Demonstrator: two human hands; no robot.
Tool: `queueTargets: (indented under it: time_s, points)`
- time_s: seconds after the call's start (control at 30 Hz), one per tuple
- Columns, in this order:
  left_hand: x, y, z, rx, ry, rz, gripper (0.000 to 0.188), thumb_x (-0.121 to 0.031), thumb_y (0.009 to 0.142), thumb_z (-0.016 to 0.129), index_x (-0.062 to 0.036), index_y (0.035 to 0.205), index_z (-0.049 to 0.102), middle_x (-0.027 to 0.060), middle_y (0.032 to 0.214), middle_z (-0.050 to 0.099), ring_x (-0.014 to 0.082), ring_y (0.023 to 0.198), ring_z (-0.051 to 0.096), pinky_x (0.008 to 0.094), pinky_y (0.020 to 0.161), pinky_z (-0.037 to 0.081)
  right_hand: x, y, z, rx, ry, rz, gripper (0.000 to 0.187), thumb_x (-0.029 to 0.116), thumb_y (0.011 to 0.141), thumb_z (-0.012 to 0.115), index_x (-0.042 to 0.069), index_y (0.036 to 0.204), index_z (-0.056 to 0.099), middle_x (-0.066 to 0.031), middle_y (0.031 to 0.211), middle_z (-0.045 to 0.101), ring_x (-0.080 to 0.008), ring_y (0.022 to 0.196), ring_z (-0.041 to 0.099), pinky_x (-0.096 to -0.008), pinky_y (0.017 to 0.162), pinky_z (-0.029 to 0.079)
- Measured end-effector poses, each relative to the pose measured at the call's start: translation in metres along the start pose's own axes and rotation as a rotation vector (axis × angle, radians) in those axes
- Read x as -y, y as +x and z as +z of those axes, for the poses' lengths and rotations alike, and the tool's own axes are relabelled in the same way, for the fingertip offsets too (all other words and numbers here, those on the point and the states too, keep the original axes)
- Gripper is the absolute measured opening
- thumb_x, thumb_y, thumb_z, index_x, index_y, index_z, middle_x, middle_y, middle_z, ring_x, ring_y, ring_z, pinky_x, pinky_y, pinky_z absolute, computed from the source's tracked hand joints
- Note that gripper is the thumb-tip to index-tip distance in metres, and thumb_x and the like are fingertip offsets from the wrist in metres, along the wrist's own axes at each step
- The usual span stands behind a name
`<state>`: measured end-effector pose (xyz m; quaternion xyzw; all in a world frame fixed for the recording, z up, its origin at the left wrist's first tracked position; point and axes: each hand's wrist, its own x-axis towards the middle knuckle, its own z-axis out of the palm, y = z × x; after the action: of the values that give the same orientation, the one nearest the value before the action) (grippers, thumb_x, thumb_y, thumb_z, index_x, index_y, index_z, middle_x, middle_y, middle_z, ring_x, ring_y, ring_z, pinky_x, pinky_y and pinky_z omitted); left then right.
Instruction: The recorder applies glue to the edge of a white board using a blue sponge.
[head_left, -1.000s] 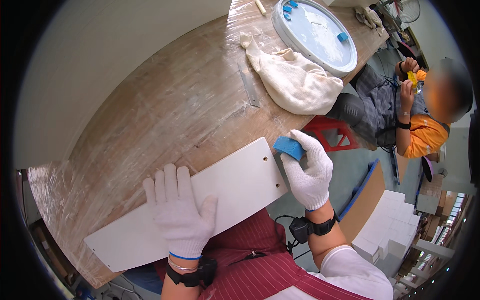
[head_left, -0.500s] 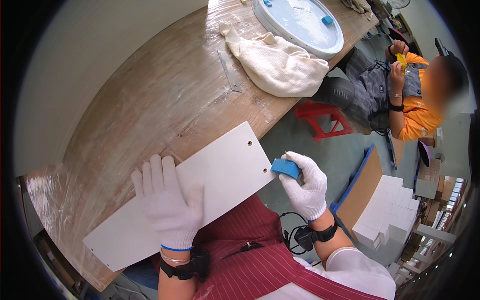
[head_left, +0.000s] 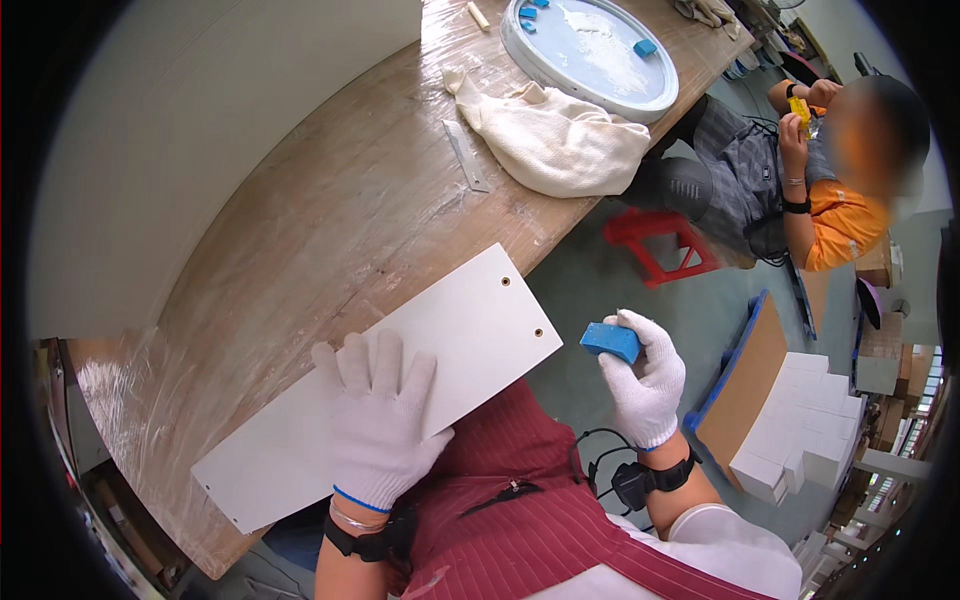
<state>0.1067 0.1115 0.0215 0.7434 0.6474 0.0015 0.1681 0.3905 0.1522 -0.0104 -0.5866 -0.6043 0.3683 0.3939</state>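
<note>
A long white board (head_left: 470,330) with two brass-coloured holes at its right end lies slantwise along the near edge of the wooden table. My left hand (head_left: 385,430), in a white knit glove, rests flat on the board with its fingers spread. Beyond the board's right end, my gloved right hand (head_left: 648,380) pinches a blue block (head_left: 611,342) between thumb and fingers. The block is held off the table, apart from the board.
Farther up the plastic-covered table (head_left: 330,230) lie a metal blade (head_left: 465,157), a cream cloth (head_left: 550,140) and a round tub lid (head_left: 640,110) with white powder and blue pieces. A co-worker (head_left: 740,180) sits at right, near a red stool (head_left: 660,245) and stacked white boards (head_left: 800,425).
My right hand has drawn the blue block away from the board's right end. My left hand has shifted right along the board and turned a little. The view has tilted slightly.
</note>
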Motion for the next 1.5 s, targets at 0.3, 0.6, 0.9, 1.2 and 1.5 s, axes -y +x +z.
queueTargets:
  time_s: [0.3,0.6,0.9,1.2,1.5]
  points:
    - [-0.024,0.034,0.02,-0.246,-0.272,-0.021,0.082,-0.051,0.078,0.074,-0.0074,0.144,0.05,0.0267,0.151,0.04,0.0476,0.141,0.033,0.0699,0.116,0.013,0.014,-0.005,0.0,-0.08,0.139,0.083,0.051,-0.013,0.088,0.056,-0.001,0.137,0.052,-0.0132,0.127,0.059,-0.019,0.113,0.059,-0.0292,0.096,0.05]
    - [0.029,0.006,0.01,-0.257,-0.197,-0.293,0.072,-0.052,0.089,0.06,-0.0054,0.144,0.05,0.0221,0.154,0.039,0.0411,0.145,0.03,0.0669,0.118,0.011,0.04,-0.007,0.03,0.044,0.093,-0.048,0.052,-0.01,0.09,0.054,0.001,0.141,0.05,-0.0129,0.132,0.057,-0.0185,0.114,0.057,-0.027,0.088,0.051]
    - [0.197,-0.206,0.057,-0.478,0.198,-1.04,0.052,-0.035,0.095,0.053,-0.0017,0.135,0.053,0.0233,0.146,0.046,0.0406,0.137,0.039,0.0522,0.113,0.025,0.078,-0.034,0.086,0.419,0.496,0.245,0.045,-0.004,0.088,0.066,-0.004,0.132,0.054,-0.0119,0.117,0.065,-0.0178,0.106,0.064,-0.0312,0.096,0.051]
    - [0.197,-0.257,0.084,-0.415,0.173,-0.989,0.059,-0.047,0.103,0.041,-0.0075,0.147,0.048,0.0192,0.156,0.041,0.0398,0.144,0.034,0.0616,0.116,0.021,0.067,-0.031,0.131,0.505,0.532,0.343,0.051,0.013,0.092,0.066,-0.006,0.137,0.054,-0.0084,0.116,0.065,-0.0149,0.105,0.062,-0.0301,0.097,0.049]
    - [0.093,-0.302,0.07,-0.799,-0.47,-0.847,0.041,-0.016,0.101,0.057,0.0035,0.136,0.057,0.0259,0.142,0.053,0.0364,0.128,0.055,0.046,0.105,0.048,0.078,-0.039,0.137,0.433,0.629,0.282,0.05,0.015,0.092,0.067,-0.007,0.135,0.054,-0.0077,0.109,0.065,-0.0153,0.097,0.064,-0.0297,0.089,0.052]
